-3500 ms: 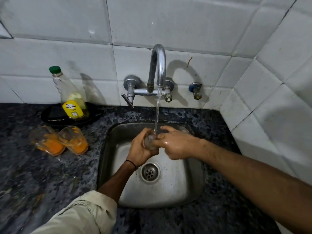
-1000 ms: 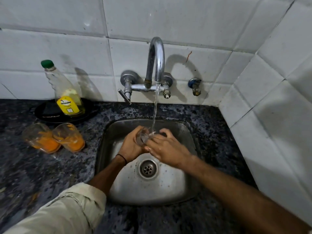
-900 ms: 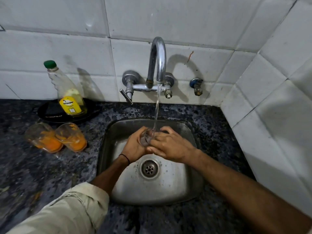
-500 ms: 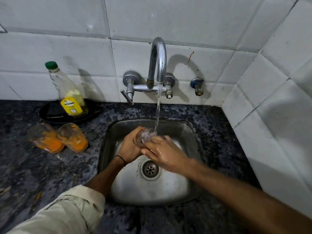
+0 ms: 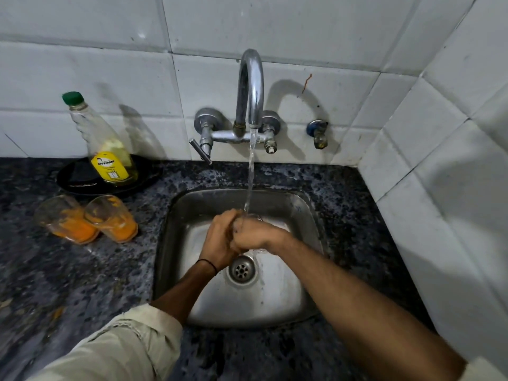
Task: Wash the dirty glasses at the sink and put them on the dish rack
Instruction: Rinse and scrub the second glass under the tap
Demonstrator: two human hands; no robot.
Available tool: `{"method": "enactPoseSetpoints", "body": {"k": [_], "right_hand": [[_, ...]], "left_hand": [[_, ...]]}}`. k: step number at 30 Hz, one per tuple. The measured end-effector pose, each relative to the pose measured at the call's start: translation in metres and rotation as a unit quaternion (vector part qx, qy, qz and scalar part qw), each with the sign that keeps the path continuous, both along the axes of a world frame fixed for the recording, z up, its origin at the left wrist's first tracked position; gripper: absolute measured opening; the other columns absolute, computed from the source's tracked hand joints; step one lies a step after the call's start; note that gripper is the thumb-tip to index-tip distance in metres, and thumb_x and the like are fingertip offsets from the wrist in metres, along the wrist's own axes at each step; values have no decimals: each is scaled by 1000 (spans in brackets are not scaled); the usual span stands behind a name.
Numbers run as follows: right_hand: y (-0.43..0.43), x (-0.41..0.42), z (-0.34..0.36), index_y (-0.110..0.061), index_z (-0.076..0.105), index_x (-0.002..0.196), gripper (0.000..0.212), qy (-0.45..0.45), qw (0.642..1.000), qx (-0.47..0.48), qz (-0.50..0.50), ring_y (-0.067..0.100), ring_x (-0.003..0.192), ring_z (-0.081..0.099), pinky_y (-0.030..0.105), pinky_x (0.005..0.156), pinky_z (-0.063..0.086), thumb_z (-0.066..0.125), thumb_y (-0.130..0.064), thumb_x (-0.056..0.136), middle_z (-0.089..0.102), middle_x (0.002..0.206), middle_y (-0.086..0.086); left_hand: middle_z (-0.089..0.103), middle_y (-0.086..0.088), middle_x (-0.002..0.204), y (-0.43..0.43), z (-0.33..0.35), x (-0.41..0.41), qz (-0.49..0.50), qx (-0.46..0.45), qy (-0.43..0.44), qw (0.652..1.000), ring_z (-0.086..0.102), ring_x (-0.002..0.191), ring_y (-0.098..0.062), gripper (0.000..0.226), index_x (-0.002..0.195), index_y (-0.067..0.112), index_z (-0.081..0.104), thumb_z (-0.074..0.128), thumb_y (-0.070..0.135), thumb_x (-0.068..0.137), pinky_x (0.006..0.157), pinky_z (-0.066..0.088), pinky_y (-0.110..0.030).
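Over the steel sink, my left hand and my right hand are wrapped together round a small clear glass. Only its rim shows between them, right under the running water from the tap. Two dirty glasses with orange residue stand side by side on the dark counter to the left, one glass further left and the other glass nearer the sink. No dish rack is in view.
A bottle of dish soap with a green cap stands on a black plate at the back left. White tiled walls close in behind and on the right. The sink drain lies just below my hands.
My hands have closed tighter round the glass, hiding most of it, and my right hand has turned over it. The water keeps running.
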State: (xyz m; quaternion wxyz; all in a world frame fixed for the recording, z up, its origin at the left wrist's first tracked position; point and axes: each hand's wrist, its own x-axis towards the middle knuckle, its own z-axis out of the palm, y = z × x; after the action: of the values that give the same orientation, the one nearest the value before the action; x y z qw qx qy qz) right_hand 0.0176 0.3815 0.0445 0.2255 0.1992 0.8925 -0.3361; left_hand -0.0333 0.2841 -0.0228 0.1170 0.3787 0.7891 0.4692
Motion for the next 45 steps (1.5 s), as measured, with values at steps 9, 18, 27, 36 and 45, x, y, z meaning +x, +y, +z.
{"method": "enactPoseSetpoints", "body": {"k": [9,18,27,36,45], "right_hand": [[-11,23,-5,-14,64,113,30,134,979,123,92,25,102,62,38,90,52,61,-7,84,65,113,7],[16,9,6,-13,62,118,33,51,910,276,305,26,116,51,38,104,41,65,-26,88,58,125,6],[-38,3,-27,-21,60,90,7,203,938,70,-272,22,87,63,37,77,56,58,-17,84,63,96,2],[4,21,-30,-14,64,92,22,232,964,104,72,22,98,59,35,99,43,54,-19,73,64,98,4],[-16,4,1,-21,57,71,33,176,980,-17,-92,14,68,59,30,61,45,48,-44,94,59,71,-5]], "left_hand": [[67,5,90,-12,-16,-9,25,2,-118,993,61,81,4,29,97,10,62,75,-3,75,73,50,-10],[69,8,94,0,-9,1,2,34,-119,992,64,85,2,44,102,18,63,85,7,64,75,52,-12],[69,-1,89,7,-11,1,87,14,-90,992,64,85,-16,16,93,21,62,61,5,90,77,55,-37],[66,14,87,-7,7,-16,-17,-3,-34,999,63,88,1,29,95,22,61,64,38,71,73,48,-11],[65,11,81,-3,9,-5,94,48,7,994,60,76,2,16,91,16,62,65,24,78,66,48,-12]]}}
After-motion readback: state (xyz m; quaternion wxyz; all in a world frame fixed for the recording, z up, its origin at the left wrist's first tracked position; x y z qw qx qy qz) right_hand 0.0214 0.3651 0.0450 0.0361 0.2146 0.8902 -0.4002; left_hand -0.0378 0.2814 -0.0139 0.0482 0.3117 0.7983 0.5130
